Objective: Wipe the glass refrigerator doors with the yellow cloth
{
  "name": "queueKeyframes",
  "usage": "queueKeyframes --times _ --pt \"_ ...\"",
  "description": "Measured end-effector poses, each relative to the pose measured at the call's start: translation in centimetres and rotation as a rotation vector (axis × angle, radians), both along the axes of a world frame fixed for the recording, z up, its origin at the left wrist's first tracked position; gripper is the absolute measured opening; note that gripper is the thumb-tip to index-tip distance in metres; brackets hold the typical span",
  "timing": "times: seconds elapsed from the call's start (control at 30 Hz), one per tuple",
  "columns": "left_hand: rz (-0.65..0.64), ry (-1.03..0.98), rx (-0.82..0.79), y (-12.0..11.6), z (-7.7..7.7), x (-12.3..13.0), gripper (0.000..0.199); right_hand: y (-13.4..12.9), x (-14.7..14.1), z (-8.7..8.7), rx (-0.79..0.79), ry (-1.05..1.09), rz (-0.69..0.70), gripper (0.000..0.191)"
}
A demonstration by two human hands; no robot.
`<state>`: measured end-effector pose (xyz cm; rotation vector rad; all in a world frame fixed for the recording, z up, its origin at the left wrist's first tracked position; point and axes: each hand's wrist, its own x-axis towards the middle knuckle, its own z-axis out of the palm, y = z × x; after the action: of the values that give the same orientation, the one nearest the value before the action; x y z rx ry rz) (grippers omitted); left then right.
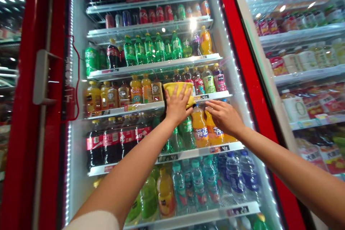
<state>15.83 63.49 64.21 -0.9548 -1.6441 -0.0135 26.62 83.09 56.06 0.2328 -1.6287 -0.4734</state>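
My left hand [176, 104] lies spread over a folded yellow cloth [169, 87], pressing it against the glass door in front of the fourth shelf's bottles. To its right, my right hand [225, 115] is raised with extended fingers and holds nothing; whether its fingertips touch the glass cannot be made out. Orange soda bottles [199, 129] show behind and between the hands. A shelf edge with price tags [226, 96] runs just above my right hand.
Several shelves of drinks fill the red-framed cooler [237, 32]. A grey door handle [41, 77] stands out on the left. More stocked shelves [309, 73] are at the right, and another red-framed cooler [16, 122] at the far left.
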Motion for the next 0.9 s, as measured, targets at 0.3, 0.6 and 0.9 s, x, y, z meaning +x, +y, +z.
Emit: queueKeyframes --times 0.3,0.6,0.9 --pt "-0.062 0.021 -0.051 -0.3 0.0 -0.4 0.076 5.9 2.2 -1.9 -0.094 -0.058 -0.042 0.042" --pt "-0.077 0.023 -0.035 8.6 0.0 3.4 0.078 10.1 4.8 -1.9 -0.173 -0.047 -0.075 0.047" --pt "-0.075 0.019 -0.065 10.5 1.7 4.2 0.087 12.8 5.9 -2.4 -0.230 -0.127 -0.087 0.052"
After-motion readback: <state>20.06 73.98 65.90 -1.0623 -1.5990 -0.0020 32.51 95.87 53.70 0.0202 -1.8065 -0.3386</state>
